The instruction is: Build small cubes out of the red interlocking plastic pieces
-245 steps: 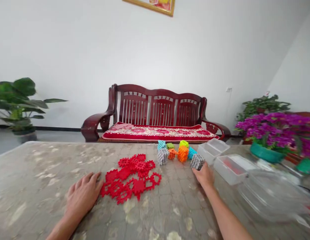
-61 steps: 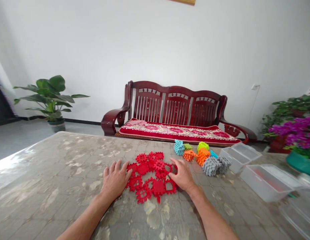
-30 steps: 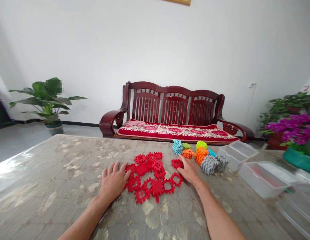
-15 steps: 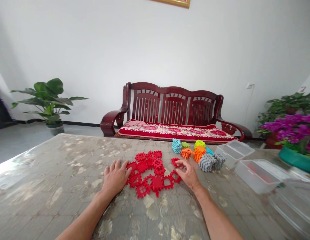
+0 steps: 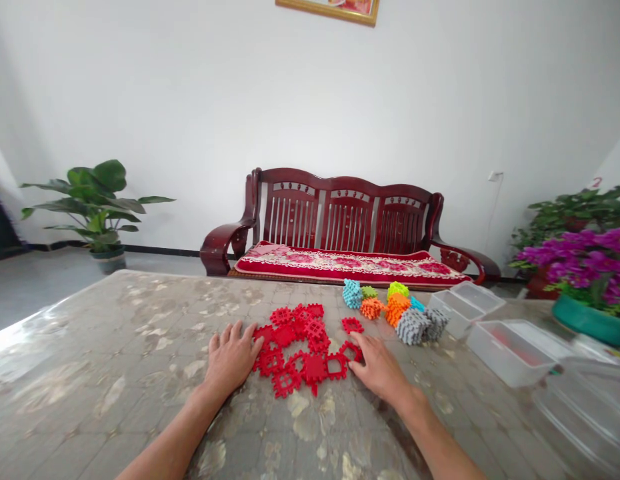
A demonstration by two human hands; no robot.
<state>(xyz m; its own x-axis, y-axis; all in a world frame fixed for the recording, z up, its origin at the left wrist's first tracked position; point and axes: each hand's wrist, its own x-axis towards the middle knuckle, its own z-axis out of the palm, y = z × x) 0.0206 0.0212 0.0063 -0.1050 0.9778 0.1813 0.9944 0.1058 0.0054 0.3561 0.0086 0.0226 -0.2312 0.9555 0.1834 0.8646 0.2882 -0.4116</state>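
Flat red toothed building pieces point(image 5: 315, 368), some solid and some with open frames, lie in a loose, overlapping heap on the table. My left hand point(image 5: 233, 351) rests flat at the heap's left edge, fingers spread, thumb against the nearest pieces. On the opposite side, my right hand point(image 5: 380, 367) has its thumb and fingers apart around the right edge of a red ring-shaped piece point(image 5: 349, 349); whether it grips that piece is unclear. Just beyond its fingertips, a single red piece point(image 5: 353, 325) lies apart from the heap.
Stacked toothed pieces in grey point(image 5: 413, 327), orange point(image 5: 398, 309) and light blue point(image 5: 352, 294) stand at the back right. Clear plastic boxes point(image 5: 510, 353) and a flower pot point(image 5: 590, 319) line the right side. A wooden bench point(image 5: 340, 213) stands behind the patterned table point(image 5: 140, 373).
My right hand has let go of a small red piece, which now lies flat on the table. The hand has moved nearer to me, beside the ring-shaped piece. My left hand stays put.
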